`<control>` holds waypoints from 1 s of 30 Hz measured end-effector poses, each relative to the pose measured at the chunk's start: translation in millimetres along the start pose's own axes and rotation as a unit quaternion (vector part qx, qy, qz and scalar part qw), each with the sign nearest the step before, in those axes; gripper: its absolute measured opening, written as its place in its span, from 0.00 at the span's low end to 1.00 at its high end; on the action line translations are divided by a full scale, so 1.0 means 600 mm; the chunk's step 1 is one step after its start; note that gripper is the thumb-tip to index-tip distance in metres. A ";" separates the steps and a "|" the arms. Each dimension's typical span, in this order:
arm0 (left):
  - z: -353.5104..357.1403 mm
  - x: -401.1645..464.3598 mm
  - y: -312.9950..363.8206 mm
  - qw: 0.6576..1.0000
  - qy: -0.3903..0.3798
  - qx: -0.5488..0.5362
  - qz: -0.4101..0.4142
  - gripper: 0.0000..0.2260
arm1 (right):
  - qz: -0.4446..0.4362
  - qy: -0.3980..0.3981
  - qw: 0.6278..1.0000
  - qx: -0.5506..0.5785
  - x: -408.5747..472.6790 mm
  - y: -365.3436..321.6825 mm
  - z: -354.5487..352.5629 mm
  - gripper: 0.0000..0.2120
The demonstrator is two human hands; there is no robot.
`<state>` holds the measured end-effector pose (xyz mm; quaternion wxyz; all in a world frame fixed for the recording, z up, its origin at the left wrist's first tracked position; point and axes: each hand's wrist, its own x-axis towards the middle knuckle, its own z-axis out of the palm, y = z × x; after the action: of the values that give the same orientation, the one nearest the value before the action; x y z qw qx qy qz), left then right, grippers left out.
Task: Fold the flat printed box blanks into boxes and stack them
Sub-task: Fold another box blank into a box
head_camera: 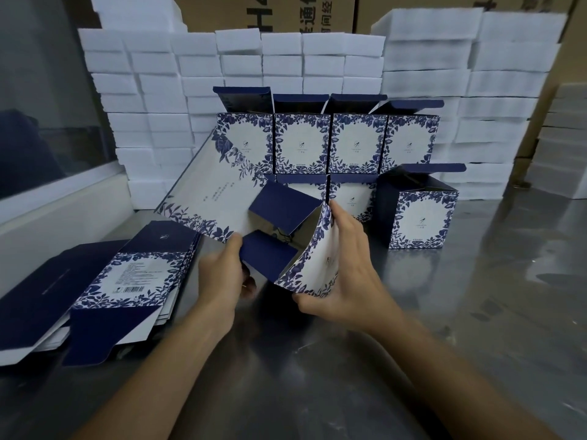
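I see both hands on one half-opened box blank held above the grey tabletop. My left hand grips its lower near edge, fingers curled under a dark blue flap so I cannot see their tips. My right hand holds the floral front panel, thumb at the bottom corner and fingers spread along the panel's far side. The blank's long white panel slants up and away to the left of my left fingers. Well left of them lies the pile of flat blanks. Beyond my right fingers stand the folded boxes, stacked in two rows with lids open; one single box stands just right of them. White foam blocks are piled behind.
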<state>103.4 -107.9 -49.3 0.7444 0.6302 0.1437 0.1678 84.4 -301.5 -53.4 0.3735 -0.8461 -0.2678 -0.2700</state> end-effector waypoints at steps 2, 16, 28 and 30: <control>-0.001 0.000 -0.001 1.000 -0.008 0.003 0.013 0.17 | 0.003 -0.001 1.000 0.000 -0.001 0.000 -0.001 0.62; 0.019 -0.021 -0.010 0.995 -0.073 0.044 0.046 0.27 | 0.013 0.032 0.998 -0.046 -0.002 -0.004 0.003 0.60; 0.034 -0.048 -0.008 0.983 -0.149 0.057 0.091 0.25 | 0.059 0.060 0.996 -0.014 -0.002 0.001 0.007 0.62; 0.034 -0.049 -0.007 0.982 -0.143 0.064 0.103 0.22 | 0.060 0.051 0.997 -0.012 -0.002 0.001 0.005 0.62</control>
<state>85.9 -139.3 -50.2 0.6943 0.7052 -0.0191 0.1425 84.9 -299.6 -56.2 0.3923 -0.8501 -0.1942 -0.2928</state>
